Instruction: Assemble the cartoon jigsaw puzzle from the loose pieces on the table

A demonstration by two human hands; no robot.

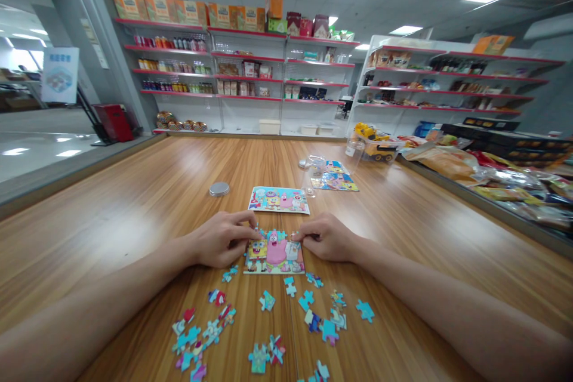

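Observation:
A partly assembled cartoon jigsaw puzzle (274, 255) lies on the wooden table (134, 203) in front of me. My left hand (224, 237) rests at its upper left corner, fingertips pinching a piece at the top edge. At the upper right corner my right hand (326, 236) also presses fingertips on the top edge. Several loose puzzle pieces (268, 328) are scattered nearer to me. A printed reference picture (279, 199) lies just beyond the puzzle.
A round metal lid (219, 189) sits left of the picture. A clear jar (316, 171), another finished puzzle (335, 180) and a yellow toy truck (376, 142) are farther back. Packaged goods (492, 173) line the right edge. Store shelves (250, 71) stand behind.

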